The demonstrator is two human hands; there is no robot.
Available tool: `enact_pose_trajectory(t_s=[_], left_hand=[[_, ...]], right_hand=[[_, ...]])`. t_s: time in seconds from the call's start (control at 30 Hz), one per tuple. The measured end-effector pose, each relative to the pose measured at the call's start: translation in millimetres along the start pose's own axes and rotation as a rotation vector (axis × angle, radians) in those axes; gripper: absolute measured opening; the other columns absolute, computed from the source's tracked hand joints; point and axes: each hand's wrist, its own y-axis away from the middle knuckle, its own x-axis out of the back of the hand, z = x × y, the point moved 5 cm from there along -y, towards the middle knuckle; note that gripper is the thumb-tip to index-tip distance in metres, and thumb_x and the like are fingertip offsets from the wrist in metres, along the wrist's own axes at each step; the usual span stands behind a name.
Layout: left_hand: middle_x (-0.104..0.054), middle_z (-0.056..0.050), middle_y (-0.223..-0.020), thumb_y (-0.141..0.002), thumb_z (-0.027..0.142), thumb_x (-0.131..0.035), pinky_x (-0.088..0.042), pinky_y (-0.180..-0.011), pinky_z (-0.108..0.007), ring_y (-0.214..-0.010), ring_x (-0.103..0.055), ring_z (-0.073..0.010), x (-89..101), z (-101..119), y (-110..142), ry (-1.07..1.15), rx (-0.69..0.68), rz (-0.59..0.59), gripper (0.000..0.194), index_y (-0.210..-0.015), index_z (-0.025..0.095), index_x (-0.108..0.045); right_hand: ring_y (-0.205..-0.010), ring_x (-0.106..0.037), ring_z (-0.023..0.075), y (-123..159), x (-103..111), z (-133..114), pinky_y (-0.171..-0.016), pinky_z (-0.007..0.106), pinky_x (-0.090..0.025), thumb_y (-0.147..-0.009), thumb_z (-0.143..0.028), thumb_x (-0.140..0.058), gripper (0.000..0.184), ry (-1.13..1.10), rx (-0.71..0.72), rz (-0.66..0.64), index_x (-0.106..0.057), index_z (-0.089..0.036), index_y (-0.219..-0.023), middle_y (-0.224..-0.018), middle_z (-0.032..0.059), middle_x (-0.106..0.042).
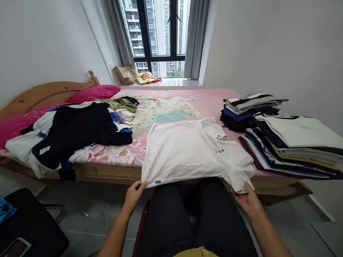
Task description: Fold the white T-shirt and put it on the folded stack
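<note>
A white T-shirt (184, 149) lies spread sideways on the bed's near edge, its collar and small dark print toward the right. My left hand (136, 193) pinches the hem corner at the lower left, close to a small blue label. At the lower right, my right hand (247, 198) grips the end of a sleeve, thumb on top and fingers underneath. Between both hands the shirt's near side hangs slightly over the bed edge, above my knees.
Folded clothes stand in stacks (297, 148) on the bed's right side. A loose heap of clothes (81, 129) covers the left, beside pink pillows (91, 92). A black chair (30, 221) at lower left carries a phone (17, 248). Bags (125, 73) rest by the window.
</note>
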Motion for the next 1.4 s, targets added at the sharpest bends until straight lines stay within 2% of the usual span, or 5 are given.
enact_pose_trajectory(t_s=[0.3, 0.63, 0.83, 0.97, 1.4], left_hand=[[-0.059, 0.000, -0.072, -0.070, 0.057, -0.059, -0.046, -0.067, -0.024, -0.068, -0.055, -0.0147, 20.1, 54.0, 13.1, 0.218, -0.122, -0.008, 0.041, -0.075, 0.016, -0.060], [-0.056, 0.002, -0.069, -0.054, 0.057, -0.073, -0.050, -0.068, -0.027, -0.066, -0.055, -0.0140, -8.1, -41.6, 53.9, 0.312, 0.264, -0.089, 0.050, -0.077, 0.014, -0.061], [-0.060, 0.001, -0.072, -0.047, 0.060, -0.075, -0.047, -0.070, -0.026, -0.068, -0.057, -0.0152, -9.3, -32.9, 53.4, 0.281, 0.276, -0.039, 0.058, -0.080, 0.013, -0.063], [-0.057, 0.002, -0.064, -0.050, 0.066, -0.069, -0.043, -0.065, -0.024, -0.065, -0.054, -0.0148, -6.1, -20.7, 53.8, 0.090, 0.224, -0.014, 0.059, -0.076, 0.014, -0.064], [-0.063, -0.001, -0.063, -0.040, 0.077, -0.062, -0.042, -0.064, -0.027, -0.069, -0.058, -0.0226, 0.6, 22.4, 64.7, -0.087, 0.173, 0.025, 0.068, -0.072, 0.018, -0.065]], right_hand=[[-0.053, -0.057, 0.0114, 7.9, -2.1, -30.8, -0.050, 0.027, -0.055, -0.060, -0.016, -0.066, 0.022, -0.080, 0.167, 0.076, -0.057, -0.019, -0.080, -0.070, -0.0020, -0.060], [-0.057, -0.057, 0.0133, 20.8, 40.5, -8.7, -0.054, 0.029, -0.053, -0.056, -0.020, -0.068, 0.030, 0.140, 0.125, 0.140, -0.050, -0.017, -0.080, -0.067, -0.0011, -0.059], [-0.070, -0.053, 0.0125, 37.9, 59.9, -11.7, -0.064, 0.026, -0.048, -0.059, -0.032, -0.067, 0.043, 0.321, 0.387, 0.303, -0.051, -0.019, -0.096, -0.075, -0.0041, -0.054], [-0.089, -0.053, 0.0169, 46.5, 43.5, -4.8, -0.090, 0.030, -0.041, -0.055, -0.029, -0.070, 0.025, 0.497, 0.454, 0.151, -0.063, -0.018, -0.077, -0.082, 0.0008, -0.060], [-0.069, -0.062, 0.0196, 7.0, 4.9, 24.5, -0.072, 0.034, -0.048, -0.062, -0.027, -0.062, 0.019, 0.377, -0.073, -0.143, -0.064, -0.014, -0.075, -0.066, 0.0019, -0.065]])
